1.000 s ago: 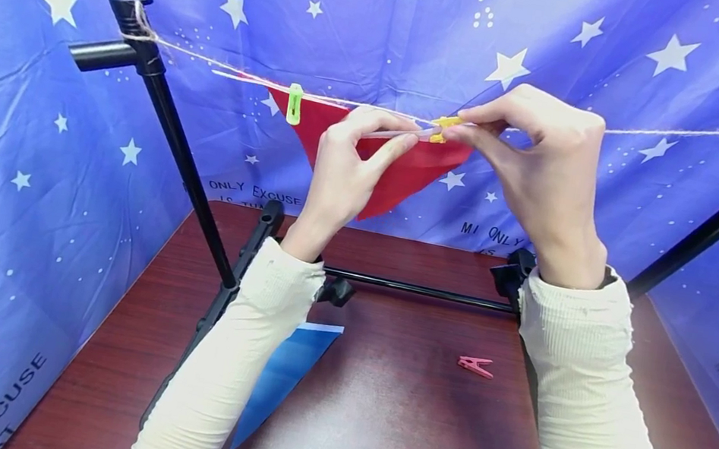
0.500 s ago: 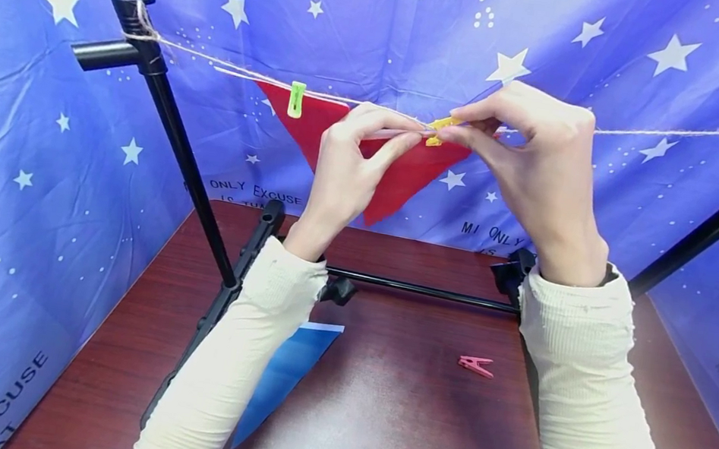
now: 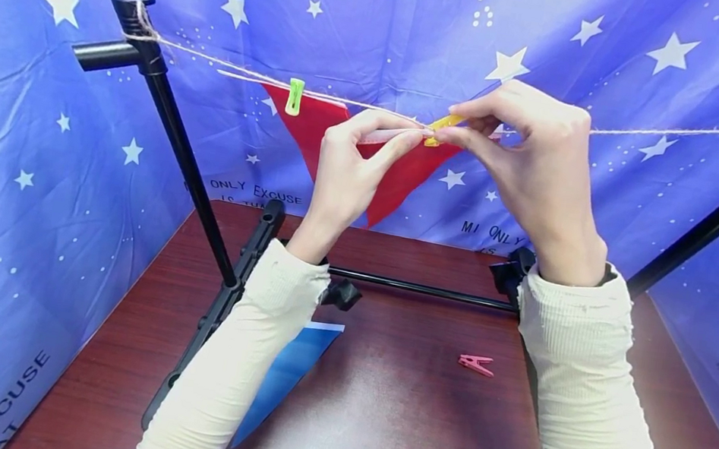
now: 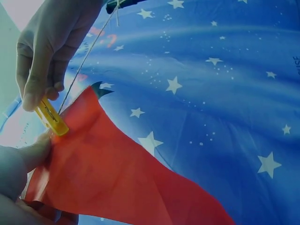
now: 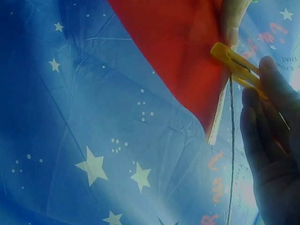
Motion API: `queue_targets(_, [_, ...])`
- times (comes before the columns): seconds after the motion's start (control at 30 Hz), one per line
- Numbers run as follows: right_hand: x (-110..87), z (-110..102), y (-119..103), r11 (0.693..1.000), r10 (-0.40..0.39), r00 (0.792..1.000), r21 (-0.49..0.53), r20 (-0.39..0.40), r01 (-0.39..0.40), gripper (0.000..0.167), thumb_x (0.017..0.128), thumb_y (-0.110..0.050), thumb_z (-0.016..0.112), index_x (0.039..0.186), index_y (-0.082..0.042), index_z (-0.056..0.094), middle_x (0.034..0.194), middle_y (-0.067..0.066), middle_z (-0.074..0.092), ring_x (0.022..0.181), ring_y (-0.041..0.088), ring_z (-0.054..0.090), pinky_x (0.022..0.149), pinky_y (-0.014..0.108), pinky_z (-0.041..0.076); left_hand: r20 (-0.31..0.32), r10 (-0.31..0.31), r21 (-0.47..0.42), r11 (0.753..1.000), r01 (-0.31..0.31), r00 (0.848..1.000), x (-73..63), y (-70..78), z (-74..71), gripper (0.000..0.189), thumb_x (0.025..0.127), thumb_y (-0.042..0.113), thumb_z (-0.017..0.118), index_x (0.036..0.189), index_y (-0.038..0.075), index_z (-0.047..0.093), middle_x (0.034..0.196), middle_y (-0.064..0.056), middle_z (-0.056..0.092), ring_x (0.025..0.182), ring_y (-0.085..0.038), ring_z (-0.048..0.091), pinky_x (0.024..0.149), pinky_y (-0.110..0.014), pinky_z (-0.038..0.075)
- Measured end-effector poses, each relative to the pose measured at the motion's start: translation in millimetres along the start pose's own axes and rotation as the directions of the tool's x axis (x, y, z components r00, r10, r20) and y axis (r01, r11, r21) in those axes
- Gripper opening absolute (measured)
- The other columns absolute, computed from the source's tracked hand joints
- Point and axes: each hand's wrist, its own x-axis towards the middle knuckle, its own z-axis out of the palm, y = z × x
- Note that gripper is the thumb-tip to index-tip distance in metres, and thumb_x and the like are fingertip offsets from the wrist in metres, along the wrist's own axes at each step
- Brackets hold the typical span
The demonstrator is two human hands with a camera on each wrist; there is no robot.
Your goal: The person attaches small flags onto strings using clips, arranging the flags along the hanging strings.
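A red triangular pennant [image 3: 401, 177] with a white top edge hangs point down at a string [image 3: 676, 131]. Its left part is held by a green clothespin [image 3: 294, 96]. My left hand [image 3: 348, 165] pinches the white edge between thumb and fingers. My right hand [image 3: 543, 166] pinches the handle end of a yellow clothespin [image 3: 444, 123], just right of the left fingertips. In the right wrist view, the jaws of the yellow clothespin [image 5: 234, 64] overlap the pennant's edge beside the string. Part of the pennant is hidden behind my left hand.
A blue pennant [image 3: 291, 368] lies on the brown table [image 3: 388, 413], partly under my left forearm. A pink clothespin [image 3: 475, 365] lies to its right. Black stand poles [image 3: 184, 146] carry the string at both sides, and a starry blue curtain [image 3: 388, 21] surrounds the table.
My right hand has shifted slightly left with the yellow clothespin, which now lies more slanted over the pennant's edge. The left hand has barely moved, and the pennant's tip has swung a little right.
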Motion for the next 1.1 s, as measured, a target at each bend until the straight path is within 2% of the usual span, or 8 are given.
queue_targets(0.27, [-2.7, -1, -1, 0.999, 0.013, 1.000, -0.029, -0.015, -0.013, 0.025, 0.078, -0.016, 0.083, 0.100, -0.003, 0.078, 0.076, 0.010, 0.069, 0.071, 0.011, 0.059, 0.074, 0.010, 0.043, 0.012, 0.003, -0.039, 0.999, -0.002, 1.000, -0.1, -0.3, 0.7, 0.019, 0.089, 0.002, 0.072, 0.104, -0.009, 0.072, 0.102, -0.021, 0.073, 0.098, -0.021, 0.072, 0.091, -0.028, 0.053])
queue_targets(0.43, [-3.6, -3, 0, 0.997, -0.035, 0.999, -0.074, 0.020, 0.036, 0.031, 0.080, -0.018, 0.083, 0.105, -0.001, 0.076, 0.078, 0.013, 0.068, 0.071, 0.015, 0.059, 0.072, 0.010, 0.040, 0.012, -0.014, -0.074, 0.997, 0.015, 1.000, -1.8, -0.3, -0.2, 0.020, 0.089, 0.001, 0.071, 0.105, -0.011, 0.070, 0.103, -0.022, 0.071, 0.097, -0.022, 0.073, 0.088, -0.031, 0.056])
queue_targets(0.53, [-4.4, -3, 0, 0.998, -0.026, 1.000, -0.064, 0.013, 0.026, 0.032, 0.080, -0.017, 0.083, 0.106, -0.001, 0.075, 0.079, 0.013, 0.068, 0.070, 0.015, 0.058, 0.070, 0.012, 0.039, 0.009, -0.028, -0.082, 0.996, 0.029, 1.000, -3.3, -1.7, -1.3, 0.021, 0.089, 0.002, 0.071, 0.106, -0.010, 0.070, 0.105, -0.021, 0.071, 0.098, -0.020, 0.072, 0.087, -0.032, 0.057])
queue_targets(0.8, [-6.4, -5, 1, 0.997, -0.024, 1.000, -0.077, 0.011, 0.025, 0.038, 0.082, -0.020, 0.082, 0.113, -0.001, 0.072, 0.086, 0.015, 0.070, 0.070, 0.018, 0.059, 0.070, 0.012, 0.039, -0.011, -0.073, -0.097, 0.993, 0.071, 0.997, -3.5, -28.9, -3.9, 0.026, 0.087, 0.009, 0.076, 0.110, -0.002, 0.072, 0.110, -0.013, 0.071, 0.097, -0.018, 0.069, 0.082, -0.032, 0.058])
queue_targets(1.0, [-7.5, -6, 0, 0.998, -0.012, 1.000, -0.058, 0.012, 0.013, 0.041, 0.080, -0.020, 0.084, 0.115, -0.002, 0.072, 0.091, 0.015, 0.070, 0.071, 0.017, 0.059, 0.070, 0.012, 0.040, 0.003, -0.050, -0.103, 0.993, 0.050, 0.999, -7.8, -33.4, -7.6, 0.025, 0.088, 0.013, 0.076, 0.109, 0.000, 0.072, 0.107, -0.009, 0.072, 0.092, -0.019, 0.070, 0.077, -0.034, 0.060])
queue_targets(1.1, [-7.6, -6, -4, 1.000, 0.020, 1.000, -0.019, -0.003, -0.020, 0.041, 0.079, -0.017, 0.084, 0.116, -0.005, 0.072, 0.093, 0.013, 0.070, 0.072, 0.018, 0.058, 0.071, 0.014, 0.039, 0.008, -0.041, -0.094, 0.995, 0.042, 0.999, -10.5, -33.3, -10.0, 0.025, 0.089, 0.013, 0.075, 0.111, 0.002, 0.073, 0.105, -0.008, 0.073, 0.089, -0.019, 0.070, 0.075, -0.033, 0.059])
